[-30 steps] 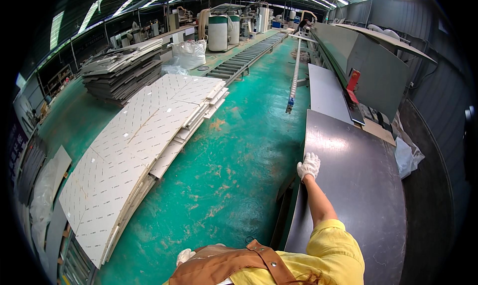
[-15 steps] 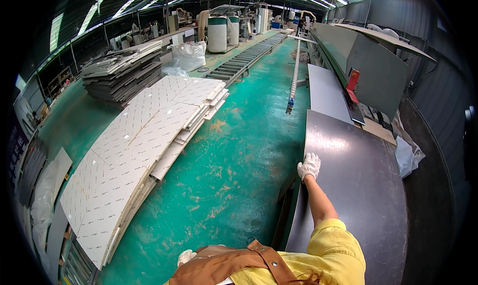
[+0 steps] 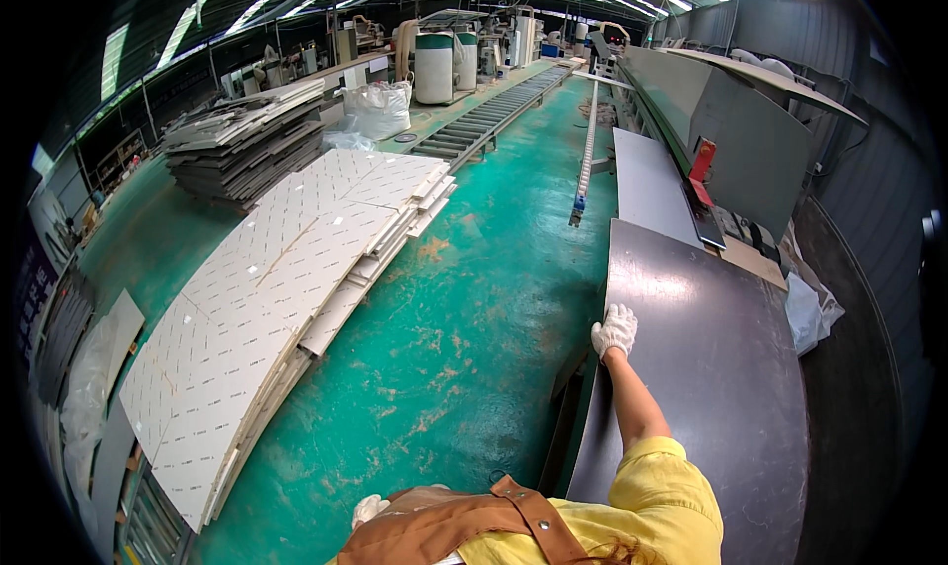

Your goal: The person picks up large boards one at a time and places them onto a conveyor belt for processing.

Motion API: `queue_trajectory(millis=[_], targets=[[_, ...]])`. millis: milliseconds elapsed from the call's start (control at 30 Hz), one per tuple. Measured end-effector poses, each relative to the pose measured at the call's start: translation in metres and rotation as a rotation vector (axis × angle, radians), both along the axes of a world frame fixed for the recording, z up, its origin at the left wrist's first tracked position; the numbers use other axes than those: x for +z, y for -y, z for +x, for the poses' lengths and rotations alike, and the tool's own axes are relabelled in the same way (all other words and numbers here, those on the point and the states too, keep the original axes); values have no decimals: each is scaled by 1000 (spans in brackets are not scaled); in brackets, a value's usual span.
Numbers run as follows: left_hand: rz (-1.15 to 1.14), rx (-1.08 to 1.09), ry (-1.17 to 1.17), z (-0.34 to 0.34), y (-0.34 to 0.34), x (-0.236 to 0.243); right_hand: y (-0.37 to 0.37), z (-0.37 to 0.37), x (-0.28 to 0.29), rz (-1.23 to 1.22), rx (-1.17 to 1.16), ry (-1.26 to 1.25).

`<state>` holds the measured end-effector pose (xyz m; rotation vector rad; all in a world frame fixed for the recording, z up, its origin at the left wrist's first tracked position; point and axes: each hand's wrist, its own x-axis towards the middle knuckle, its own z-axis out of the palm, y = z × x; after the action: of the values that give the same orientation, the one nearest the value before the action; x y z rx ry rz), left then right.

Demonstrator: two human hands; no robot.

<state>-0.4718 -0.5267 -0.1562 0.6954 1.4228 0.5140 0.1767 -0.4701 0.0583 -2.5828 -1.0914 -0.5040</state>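
My right hand (image 3: 614,331), in a white knit glove, rests on the left edge of a large dark, smooth board (image 3: 706,387). The fingers lie over the board's top and the thumb side is at its rim. My forearm and yellow sleeve (image 3: 667,481) reach over the board from below. At the lower edge, part of my left hand (image 3: 369,509), also in a white glove, shows beside the brown apron (image 3: 454,530). Its fingers are mostly hidden, so I cannot make out anything in it.
White printed panels (image 3: 267,288) form a stack on the left of the green floor (image 3: 434,367). Behind it are a pile of dark boards (image 3: 242,155), a white bag (image 3: 377,111) and a roller conveyor (image 3: 474,130). A grey machine (image 3: 741,130) stands beyond the dark board.
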Motion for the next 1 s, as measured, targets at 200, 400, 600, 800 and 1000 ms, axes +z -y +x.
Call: queue_trajectory(millis=[200, 400, 600, 800, 1000], targets=[[5, -15, -17, 0, 0, 2, 1, -2, 1, 40, 17, 49], [9, -34, -32, -1, -1, 2, 0, 1, -3, 19, 5, 56], [16, -51, -49, 1, -2, 2, -1, 4, -7, 39, -1, 83], [24, -65, -68, 0, -3, 2, -2, -2, 1, 14, 9, 34], [38, -101, -108, -1, -3, 0, 1, -1, 4, -5, 7, -20]])
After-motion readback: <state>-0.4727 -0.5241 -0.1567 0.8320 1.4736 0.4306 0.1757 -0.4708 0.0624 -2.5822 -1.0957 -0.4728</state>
